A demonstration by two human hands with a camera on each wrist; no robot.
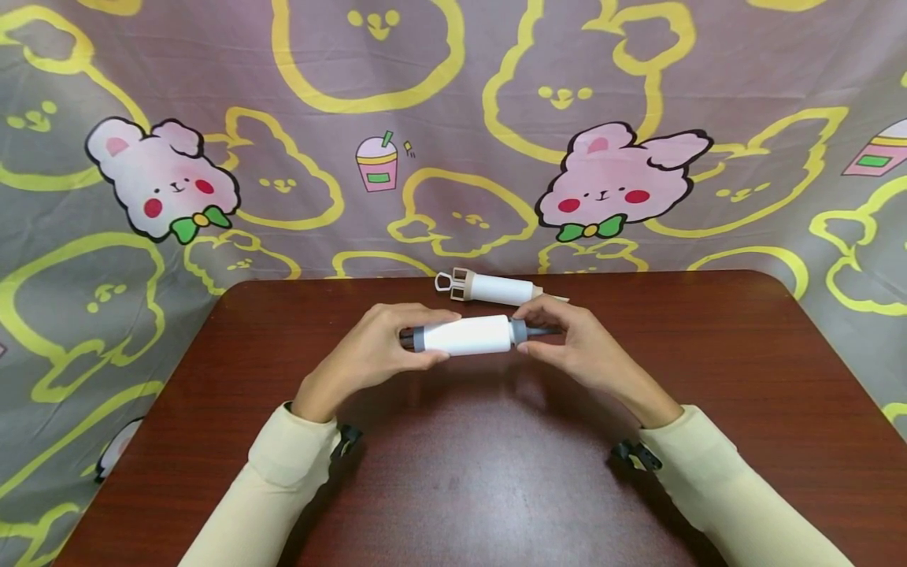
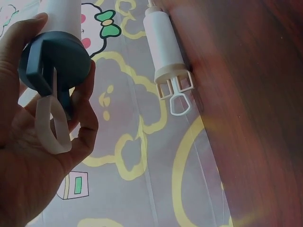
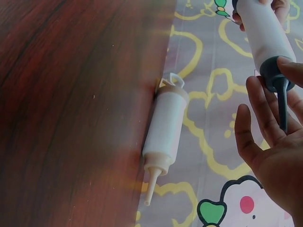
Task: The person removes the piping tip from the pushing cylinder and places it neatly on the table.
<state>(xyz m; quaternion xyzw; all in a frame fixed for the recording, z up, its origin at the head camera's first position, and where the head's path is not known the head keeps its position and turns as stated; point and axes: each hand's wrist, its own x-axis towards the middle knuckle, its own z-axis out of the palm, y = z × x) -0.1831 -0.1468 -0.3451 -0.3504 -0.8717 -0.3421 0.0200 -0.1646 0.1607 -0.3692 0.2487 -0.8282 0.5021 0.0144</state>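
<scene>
Both hands hold a large plastic syringe (image 1: 468,335) level above the table, its barrel white and its ends blue-grey. My left hand (image 1: 372,346) grips the handle end, thumb and fingers around it. In the left wrist view, the blue-grey cap (image 2: 71,59) with finger grips and a white pull ring (image 2: 47,130) sits within that hand. My right hand (image 1: 591,346) pinches the nozzle collar (image 3: 270,71) between thumb and fingers, with the thin nozzle (image 3: 282,106) pointing toward the palm. Behind lies a second syringe (image 1: 501,290), white with beige ends, touched by neither hand.
The reddish-brown wooden table (image 1: 468,472) has rounded far corners. A grey-pink cloth (image 1: 453,213) with yellow outlines and cartoon rabbits hangs right behind its far edge, close to the second syringe. Dark straps (image 1: 638,455) with cameras sit at the wrists.
</scene>
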